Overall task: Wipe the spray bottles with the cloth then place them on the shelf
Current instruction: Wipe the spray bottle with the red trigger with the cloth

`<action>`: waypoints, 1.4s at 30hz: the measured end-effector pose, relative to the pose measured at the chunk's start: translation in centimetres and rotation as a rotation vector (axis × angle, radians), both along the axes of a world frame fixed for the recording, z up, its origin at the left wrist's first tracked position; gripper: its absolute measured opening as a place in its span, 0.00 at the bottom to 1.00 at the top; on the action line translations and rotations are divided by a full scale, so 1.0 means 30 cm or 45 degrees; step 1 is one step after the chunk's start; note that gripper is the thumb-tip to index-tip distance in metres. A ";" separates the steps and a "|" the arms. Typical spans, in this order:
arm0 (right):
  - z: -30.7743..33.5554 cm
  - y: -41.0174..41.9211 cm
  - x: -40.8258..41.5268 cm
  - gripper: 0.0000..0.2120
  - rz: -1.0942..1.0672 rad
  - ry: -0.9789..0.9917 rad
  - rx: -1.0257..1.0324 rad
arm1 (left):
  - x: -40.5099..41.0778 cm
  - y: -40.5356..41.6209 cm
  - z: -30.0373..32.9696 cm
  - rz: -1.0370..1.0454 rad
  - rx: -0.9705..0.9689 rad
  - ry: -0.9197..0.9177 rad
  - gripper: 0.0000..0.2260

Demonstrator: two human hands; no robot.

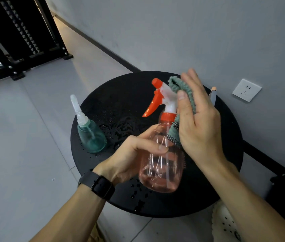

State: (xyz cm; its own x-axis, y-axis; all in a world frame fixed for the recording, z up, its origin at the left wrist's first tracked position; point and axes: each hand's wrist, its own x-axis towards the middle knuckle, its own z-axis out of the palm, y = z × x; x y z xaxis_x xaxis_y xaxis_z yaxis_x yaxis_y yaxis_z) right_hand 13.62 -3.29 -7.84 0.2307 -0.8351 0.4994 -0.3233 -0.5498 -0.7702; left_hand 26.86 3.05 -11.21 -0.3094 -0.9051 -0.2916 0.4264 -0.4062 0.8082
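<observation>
Pink spray bottle [161,165] gripped by left hand [131,159] — right hand [197,119] pinches cloth [182,88] against it; green bottle [90,133] stands apart.

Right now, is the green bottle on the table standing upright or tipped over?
Upright. The green bottle stands on its base on the round black table, its clear cap pointing up, untouched by either hand.

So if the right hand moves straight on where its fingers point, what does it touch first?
Probably nothing on the round black table: the right hand, holding the green cloth, points up and away toward the grey wall, though depth is unclear.
</observation>
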 end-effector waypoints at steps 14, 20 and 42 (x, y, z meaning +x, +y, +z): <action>-0.014 0.005 0.003 0.23 0.390 0.396 0.011 | -0.036 0.003 -0.016 0.046 0.080 0.057 0.33; -0.003 0.012 -0.022 0.23 0.625 0.450 0.102 | -0.029 0.003 -0.030 0.051 0.075 0.187 0.29; -0.023 0.018 -0.021 0.23 0.450 0.371 0.042 | 0.005 -0.008 -0.043 -0.042 -0.025 0.374 0.32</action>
State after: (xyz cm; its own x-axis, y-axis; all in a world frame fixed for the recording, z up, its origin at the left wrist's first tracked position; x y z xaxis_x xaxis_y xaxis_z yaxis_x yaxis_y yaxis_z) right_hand 13.01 -2.75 -8.53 0.6307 -0.6946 0.3459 -0.3261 -0.6418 -0.6941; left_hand 27.02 2.81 -12.49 -0.4074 -0.8978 -0.1674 0.6301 -0.4091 0.6601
